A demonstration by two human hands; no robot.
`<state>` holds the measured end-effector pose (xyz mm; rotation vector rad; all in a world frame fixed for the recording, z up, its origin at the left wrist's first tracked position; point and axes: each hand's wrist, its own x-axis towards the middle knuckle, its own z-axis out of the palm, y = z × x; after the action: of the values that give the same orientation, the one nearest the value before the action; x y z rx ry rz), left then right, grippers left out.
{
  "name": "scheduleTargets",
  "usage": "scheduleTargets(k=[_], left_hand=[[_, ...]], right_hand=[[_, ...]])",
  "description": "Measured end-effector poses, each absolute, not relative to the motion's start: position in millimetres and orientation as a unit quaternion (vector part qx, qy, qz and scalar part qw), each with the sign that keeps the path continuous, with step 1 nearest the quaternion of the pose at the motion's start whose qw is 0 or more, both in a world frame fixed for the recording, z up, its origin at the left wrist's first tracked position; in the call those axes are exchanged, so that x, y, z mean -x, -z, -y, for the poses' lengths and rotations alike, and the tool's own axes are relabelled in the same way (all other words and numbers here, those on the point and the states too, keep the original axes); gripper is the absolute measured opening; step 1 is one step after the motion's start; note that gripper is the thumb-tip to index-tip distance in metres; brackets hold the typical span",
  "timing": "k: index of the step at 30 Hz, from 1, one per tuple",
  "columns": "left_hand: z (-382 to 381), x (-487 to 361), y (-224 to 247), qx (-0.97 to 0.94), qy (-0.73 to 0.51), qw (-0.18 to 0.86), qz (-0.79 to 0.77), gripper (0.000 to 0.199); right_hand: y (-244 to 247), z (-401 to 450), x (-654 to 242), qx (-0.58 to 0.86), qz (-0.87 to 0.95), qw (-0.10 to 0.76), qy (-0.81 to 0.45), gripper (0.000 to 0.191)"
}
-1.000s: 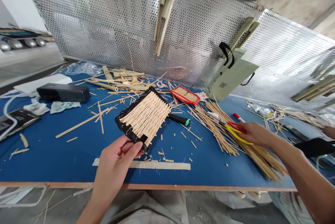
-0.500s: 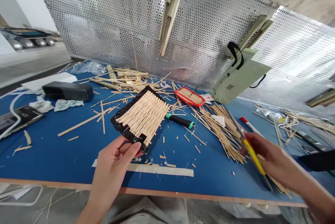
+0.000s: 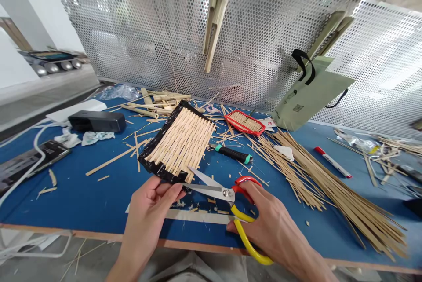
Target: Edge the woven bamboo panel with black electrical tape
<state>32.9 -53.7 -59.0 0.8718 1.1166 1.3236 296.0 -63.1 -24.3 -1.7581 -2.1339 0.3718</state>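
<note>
My left hand (image 3: 153, 207) grips the lower corner of a woven bamboo panel (image 3: 181, 141), thumb on top. Black tape (image 3: 161, 134) edges the panel along its left, top and lower sides. In my right hand (image 3: 263, 216) is a pair of scissors (image 3: 224, 194) with one red and one yellow handle. Its blades are spread, pointing left at the panel's lower right corner, close to my left thumb. Whether the blades touch the panel I cannot tell.
Behind lie a utility knife (image 3: 234, 153) and a red-edged woven piece (image 3: 244, 122). Bamboo strips (image 3: 332, 185) spread over the right side, near a red-and-white marker (image 3: 332, 162). A green paper bag (image 3: 306, 93) stands against the perforated metal screen (image 3: 165, 31). A pale strip (image 3: 201, 216) lies near the table's front edge.
My right hand has brought the scissors from the bamboo strips on the right to the panel's lower corner, and the blades now show spread. My left hand still holds the panel.
</note>
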Motion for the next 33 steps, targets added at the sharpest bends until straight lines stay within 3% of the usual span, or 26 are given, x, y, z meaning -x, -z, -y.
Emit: scheduleTargets(k=[5,14,21,27,33], left_hand=[[53.5,-31.4,70.8,-0.385,-0.563,0.548,-0.485,0.037],[55.9,-30.8,62.5,-0.404,-0.539,0.543,-0.502,0.044],[59.5,-37.9,50.0,-0.387,-0.544,0.538,-0.515,0.044],[60.5,-41.2,44.2,-0.371,-0.549,0.548,-0.510,0.044],[59.9,-40.9,44.2,-0.372,-0.547,0.548,-0.512,0.041]], right_hand=[[27.6,62.5,-294.2,0.590,0.784,0.175,-0.085,0.035],[25.9,53.7,-295.5,0.535,0.818,0.203,-0.051,0.029],[27.6,53.0,-300.9,0.532,0.822,0.197,-0.045,0.036],[39.3,52.6,-304.6,0.497,0.835,0.232,0.040,0.024],[36.2,53.0,-305.9,0.523,0.828,0.200,0.024,0.023]])
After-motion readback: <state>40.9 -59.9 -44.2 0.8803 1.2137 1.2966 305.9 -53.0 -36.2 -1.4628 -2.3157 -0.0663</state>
